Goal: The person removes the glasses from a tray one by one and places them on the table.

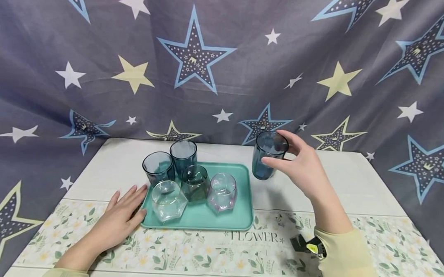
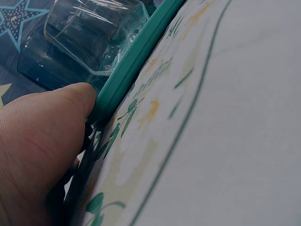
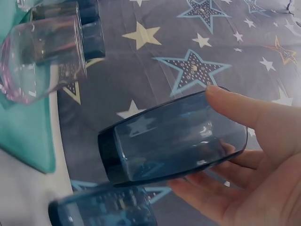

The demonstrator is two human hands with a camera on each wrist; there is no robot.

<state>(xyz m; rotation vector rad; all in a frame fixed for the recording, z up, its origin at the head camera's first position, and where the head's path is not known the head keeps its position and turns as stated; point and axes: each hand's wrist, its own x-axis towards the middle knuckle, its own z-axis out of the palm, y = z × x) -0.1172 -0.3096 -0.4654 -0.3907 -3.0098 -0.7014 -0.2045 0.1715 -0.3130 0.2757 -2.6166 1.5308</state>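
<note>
My right hand (image 1: 299,166) holds a tall blue glass (image 1: 263,157) upright above the table, right of the tray, thumb on one side and fingers on the other. A second blue glass (image 3: 103,207) shows beside it in the right wrist view; in the head view it is mostly hidden. My left hand (image 1: 119,216) lies with fingers extended at the left edge of the teal tray (image 1: 241,218), its thumb against the rim. On the tray stand two blue glasses (image 1: 158,168), a dark grey-green faceted glass (image 1: 195,185), a clear faceted glass (image 1: 168,202) and a pink-tinted glass (image 1: 222,192).
A white tablecloth (image 1: 346,181) with a floral band and the word FLOWER covers the table. Behind it hangs a grey star-patterned curtain (image 1: 234,23). A black strap with a yellow-marked device (image 1: 312,245) sits by the right sleeve.
</note>
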